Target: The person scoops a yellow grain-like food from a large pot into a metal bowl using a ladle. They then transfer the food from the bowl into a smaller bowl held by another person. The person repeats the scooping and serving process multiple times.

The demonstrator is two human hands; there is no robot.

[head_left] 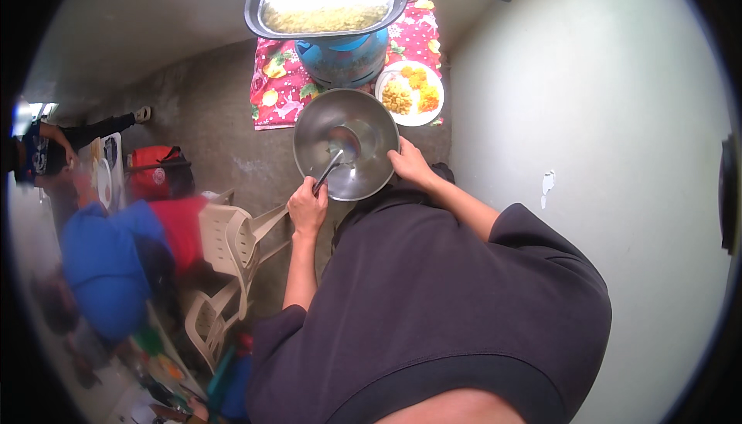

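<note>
Over the front edge of the covered table I hold a wide steel mixing bowl (309,142), tilted so that its inside shows. My right hand (412,163) grips the bowl's right rim, thumb on the inner side. Closed around a slim metal utensil (331,169) is my left hand (308,206), at the lower left rim. The utensil's tip points into the bowl's middle; whether it is a spoon or a fork I cannot tell. A small amount of liquid seems to lie at the bowl's bottom, though reflections blur it.
Beyond the bowl, a dark pan (325,35) with yellowish food rests above a blue round container (340,61). A white plate (417,120) holds orange and brown chopped food on the red tablecloth (270,103). Beige plastic chairs (224,238) and people stand left; a wall (603,115) rises right.
</note>
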